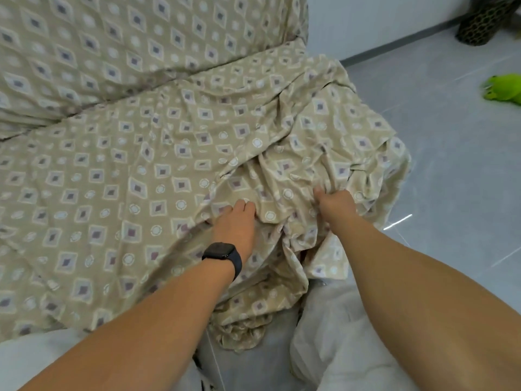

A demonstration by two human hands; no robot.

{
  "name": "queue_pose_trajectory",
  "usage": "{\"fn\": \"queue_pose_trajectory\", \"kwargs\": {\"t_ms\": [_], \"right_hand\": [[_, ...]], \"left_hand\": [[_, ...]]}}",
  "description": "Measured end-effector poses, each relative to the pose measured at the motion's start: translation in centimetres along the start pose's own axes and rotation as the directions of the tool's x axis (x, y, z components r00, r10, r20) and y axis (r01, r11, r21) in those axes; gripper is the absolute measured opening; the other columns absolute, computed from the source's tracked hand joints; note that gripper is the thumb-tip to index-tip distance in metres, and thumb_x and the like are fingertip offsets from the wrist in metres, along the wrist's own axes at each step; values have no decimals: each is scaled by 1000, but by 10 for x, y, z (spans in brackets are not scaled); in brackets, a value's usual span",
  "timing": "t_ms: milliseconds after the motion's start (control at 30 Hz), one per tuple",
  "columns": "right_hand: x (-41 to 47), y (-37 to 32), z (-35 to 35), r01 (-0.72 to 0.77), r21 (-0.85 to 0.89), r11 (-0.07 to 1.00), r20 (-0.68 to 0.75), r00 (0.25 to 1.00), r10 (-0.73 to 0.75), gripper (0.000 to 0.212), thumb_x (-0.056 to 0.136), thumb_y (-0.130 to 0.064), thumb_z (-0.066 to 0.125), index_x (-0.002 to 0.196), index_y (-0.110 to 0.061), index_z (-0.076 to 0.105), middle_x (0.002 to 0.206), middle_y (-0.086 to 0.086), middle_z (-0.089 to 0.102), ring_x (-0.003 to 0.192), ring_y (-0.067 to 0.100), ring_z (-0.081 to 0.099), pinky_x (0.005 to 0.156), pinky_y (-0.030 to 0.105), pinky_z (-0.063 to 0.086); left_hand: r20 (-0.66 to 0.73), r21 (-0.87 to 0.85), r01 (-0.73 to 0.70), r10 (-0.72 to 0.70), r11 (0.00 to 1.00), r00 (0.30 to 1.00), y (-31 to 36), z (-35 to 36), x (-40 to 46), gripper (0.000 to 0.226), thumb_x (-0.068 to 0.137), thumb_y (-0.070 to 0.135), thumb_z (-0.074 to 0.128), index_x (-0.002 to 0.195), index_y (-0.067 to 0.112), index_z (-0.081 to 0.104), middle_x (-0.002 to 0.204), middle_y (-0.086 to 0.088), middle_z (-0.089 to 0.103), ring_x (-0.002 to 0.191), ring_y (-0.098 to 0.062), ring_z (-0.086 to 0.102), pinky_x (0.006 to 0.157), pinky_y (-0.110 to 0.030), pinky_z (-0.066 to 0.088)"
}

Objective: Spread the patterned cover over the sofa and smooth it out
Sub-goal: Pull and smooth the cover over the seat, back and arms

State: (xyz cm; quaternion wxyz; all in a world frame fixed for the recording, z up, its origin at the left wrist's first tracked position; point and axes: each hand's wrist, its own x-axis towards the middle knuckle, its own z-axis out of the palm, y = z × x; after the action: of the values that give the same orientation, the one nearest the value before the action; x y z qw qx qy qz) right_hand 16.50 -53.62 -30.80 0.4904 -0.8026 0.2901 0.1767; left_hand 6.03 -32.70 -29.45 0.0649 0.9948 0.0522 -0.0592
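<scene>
No readable text, labels, brands or numbers anywhere. Cover (174, 153): printed diamonds and circles only, no lettering. Watch (222, 256) on the left wrist, at 6 o'clock from frame centre: face dark, nothing legible. Dark container (479, 24) at 2 o'clock: honeycomb pattern, no wording.

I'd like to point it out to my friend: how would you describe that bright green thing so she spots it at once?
Start at the covered sofa, then look right across the grey floor to the picture's edge. The green thing lies there alone, below a dark honeycomb-patterned object; it is the only vivid green in view.
</scene>
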Motion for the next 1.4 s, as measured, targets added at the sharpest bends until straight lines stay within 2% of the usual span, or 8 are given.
{"fn": "queue_pose_trajectory", "kwargs": {"t_ms": [133, 267, 433, 567, 700, 1000, 1167, 1400], "right_hand": [[4, -6, -4, 91, -85, 992, 13, 996, -90, 39, 100, -38, 60, 116, -3, 67, 113, 17, 69, 108, 39, 64, 93, 44, 53], [-7, -10, -23, 153, 88, 984, -158, 978, -138, 23, 98, -32, 46, 99, -12, 59, 94, 4, 63, 92, 30, 63, 78, 40, 49], [-14, 7, -56, 102, 343, 934, -593, 794, 131, 24, 105, -30, 36, 118, -15, 50, 98, -2, 56, 89, 28, 54, 78, 39, 41], [-9, 20, -51, -350, 100, 931, -448, 820, 356, 53, 101, -25, 50, 149, -11, 34, 150, 13, 37, 135, 34, 39, 108, 44, 33], [-14, 0, -22, -55, -76, 996, -247, 968, 35, 66, 94, -27, 58, 152, -14, 28, 157, 11, 27, 142, 35, 32, 112, 51, 33], [-5, 0, 10, 51, -19, 999, 92, 995, -49, 50, 89, -55, 68, 108, -10, 74, 102, 7, 71, 96, 31, 68, 82, 41, 56], [-8, -13, 5, 137, -39, 990, 0, 991, -137, 26, 99, -32, 52, 91, -10, 62, 92, 7, 66, 96, 31, 61, 82, 38, 49], [-52, -40, -37, 371, 383, 846, -549, 828, -114, 26, 91, -27, 44, 68, -16, 43, 66, -4, 45, 64, 16, 41, 62, 37, 38]], "left_hand": [[-54, -30, -54, 53, 998, 997, -5, 3, 7, 11, 98, 13, 59, 92, 20, 55, 97, 0, 58, 90, -29, 52, 70, -41, 45], [158, -288, -77, 127, 955, 979, 4, -7, 3, 21, 96, 21, 67, 79, 26, 56, 80, 10, 59, 79, -19, 56, 63, -31, 39], [586, -342, -236, 403, 910, 703, 36, -5, -26, 21, 93, 28, 72, 80, 29, 56, 79, 12, 59, 71, -7, 52, 67, -28, 42], [426, -282, -238, 343, 930, 837, 37, -9, -19, 12, 98, 35, 64, 107, 28, 66, 112, 7, 66, 100, -16, 61, 82, -34, 49], [112, -70, -206, 213, 976, 971, 24, -27, -2, 34, 100, 34, 59, 132, 28, 52, 131, 5, 49, 116, -23, 52, 84, -38, 51], [159, 66, -113, 102, 991, 982, -8, -16, 19, 6, 105, 21, 51, 102, 16, 51, 115, -6, 50, 96, -29, 50, 79, -46, 52], [142, -43, -206, 210, 978, 967, -4, -13, 10, 12, 104, 19, 51, 93, 20, 47, 101, -1, 49, 91, -26, 49, 76, -44, 48], [-84, -35, -476, 472, 879, 878, 4, -22, -8, 11, 100, 22, 56, 92, 21, 48, 93, 2, 50, 82, -24, 41, 73, -37, 41]]}}
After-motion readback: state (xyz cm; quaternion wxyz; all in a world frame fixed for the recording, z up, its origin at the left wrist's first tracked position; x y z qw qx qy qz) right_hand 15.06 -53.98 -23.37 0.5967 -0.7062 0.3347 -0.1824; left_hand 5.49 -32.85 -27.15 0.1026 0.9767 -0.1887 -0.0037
